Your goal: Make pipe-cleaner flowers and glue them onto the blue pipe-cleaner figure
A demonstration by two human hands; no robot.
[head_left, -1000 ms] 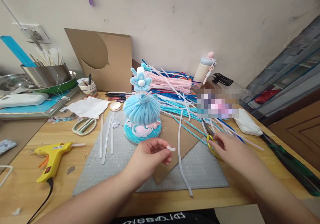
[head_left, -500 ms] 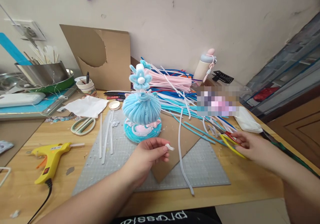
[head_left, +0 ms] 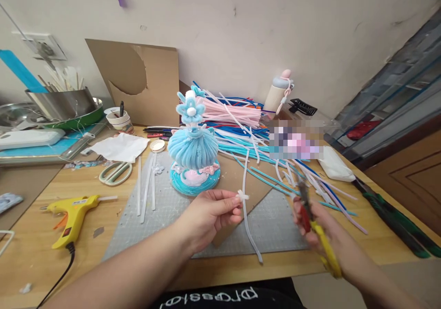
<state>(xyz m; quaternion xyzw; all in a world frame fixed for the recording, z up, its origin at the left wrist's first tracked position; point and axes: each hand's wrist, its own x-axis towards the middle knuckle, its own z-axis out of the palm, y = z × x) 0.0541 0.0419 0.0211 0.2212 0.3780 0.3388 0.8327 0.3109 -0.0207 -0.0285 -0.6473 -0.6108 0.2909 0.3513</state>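
Observation:
My left hand pinches a small white fuzzy bow-like piece between thumb and fingertips, above the cutting mat. To the right, my right hand is closed around pliers with red and yellow handles, blurred by motion, the dark jaws pointing up and away. Behind the left hand stands a blue pipe-cleaner figure with a pleated skirt, a flower on top and a round turquoise base. A loose white pipe cleaner lies just right of my left hand, partly behind the white piece.
On the grey cutting mat lie clear glue sticks and a cardboard piece. A yellow glue gun and green-handled scissors are on the left. Pink, blue and white pipe cleaners are heaped behind, near a bottle.
My right hand has lifted the pliers from the right side of the table and swung them left toward my left hand. The left hand has shifted slightly right with the white piece.

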